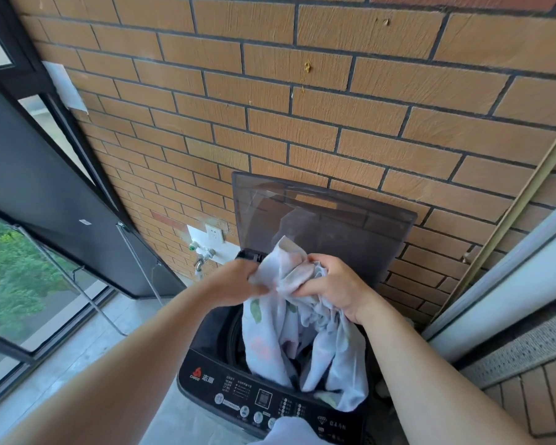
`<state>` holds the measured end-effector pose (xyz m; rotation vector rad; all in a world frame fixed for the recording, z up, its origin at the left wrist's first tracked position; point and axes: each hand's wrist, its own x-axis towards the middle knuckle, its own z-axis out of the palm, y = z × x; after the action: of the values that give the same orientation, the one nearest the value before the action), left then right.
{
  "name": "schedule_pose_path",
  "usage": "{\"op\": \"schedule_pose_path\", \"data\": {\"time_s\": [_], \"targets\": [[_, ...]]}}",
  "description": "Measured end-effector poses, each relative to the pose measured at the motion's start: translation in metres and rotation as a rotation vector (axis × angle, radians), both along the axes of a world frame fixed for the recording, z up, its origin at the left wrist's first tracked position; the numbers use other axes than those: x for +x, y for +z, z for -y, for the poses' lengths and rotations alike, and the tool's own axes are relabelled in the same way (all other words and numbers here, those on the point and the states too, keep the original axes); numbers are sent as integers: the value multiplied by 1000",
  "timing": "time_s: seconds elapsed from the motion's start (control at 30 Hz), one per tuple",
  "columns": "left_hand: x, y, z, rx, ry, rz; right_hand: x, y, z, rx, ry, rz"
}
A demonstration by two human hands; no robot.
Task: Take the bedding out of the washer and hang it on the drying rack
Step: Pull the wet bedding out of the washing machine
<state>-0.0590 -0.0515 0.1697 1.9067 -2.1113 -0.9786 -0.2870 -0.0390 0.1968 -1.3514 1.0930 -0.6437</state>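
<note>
Head view: left hand [238, 279] and right hand [329, 282], each grip clamped on floral bedding [297, 342], bunched above top-load washer [238, 387]; fabric trails into drum, lid [334, 220] raised.

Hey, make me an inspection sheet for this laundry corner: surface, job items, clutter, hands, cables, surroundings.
Surface: pale floor; the control panel is nearest the camera.
Job's things: washer with lid raised; pale floral bedding partly lifted out, lower part still in the drum. Thin metal frame at left, maybe the rack.
Clutter: white fabric at the bottom edge, cannot tell what.
Grippers: left hand and right hand both grip the bedding.
Cables: nothing seen.
Surroundings: brick wall, wall socket, tap, window at left.
</note>
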Motion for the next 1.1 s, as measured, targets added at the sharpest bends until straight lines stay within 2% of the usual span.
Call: {"op": "schedule_pose_path", "data": {"time_s": [0.07, 0.17, 0.3, 0.4, 0.5, 0.6, 0.67, 0.73, 0.8, 0.87, 0.93, 1.03, 1.07, 1.1], "targets": [[5, -17, -4, 122, -19, 56, 0, -3, 0, 10, -39, 6], [12, -32, -6, 108, -34, 213, -2, -5, 0, -3, -112, -5], [13, -30, -2, 19, 121, 144, -4, -5, 1, -32, -187, 11], [5, -9, 4, -189, 214, 46, -5, -5, 1, -29, -196, -22], [-9, 32, 6, -373, 199, -107, -4, -4, -1, 39, -70, 23], [-24, 61, 3, -403, 36, -191, 1, 1, -7, 82, 170, -29], [-31, 67, 0, -377, -12, -221, 5, 5, -11, 84, 257, -74], [-33, 68, -2, -302, -30, -288, 6, 5, -12, 64, 254, -90], [-32, 63, -1, -191, -41, -377, 3, 4, -12, 67, 226, -29], [-26, 58, -1, -42, -53, -546, -1, 3, -12, 130, 210, 76], [-19, 53, 0, 129, -39, -791, -4, 2, -12, 117, 179, 56], [-9, 37, 2, 282, 105, -1049, -3, -1, -9, 76, 57, 82], [-8, 30, 0, 300, 141, -1047, -2, -2, -8, 68, 14, 103], [-7, 23, -3, 295, 162, -951, -1, -2, -7, 55, -26, 119]]}}
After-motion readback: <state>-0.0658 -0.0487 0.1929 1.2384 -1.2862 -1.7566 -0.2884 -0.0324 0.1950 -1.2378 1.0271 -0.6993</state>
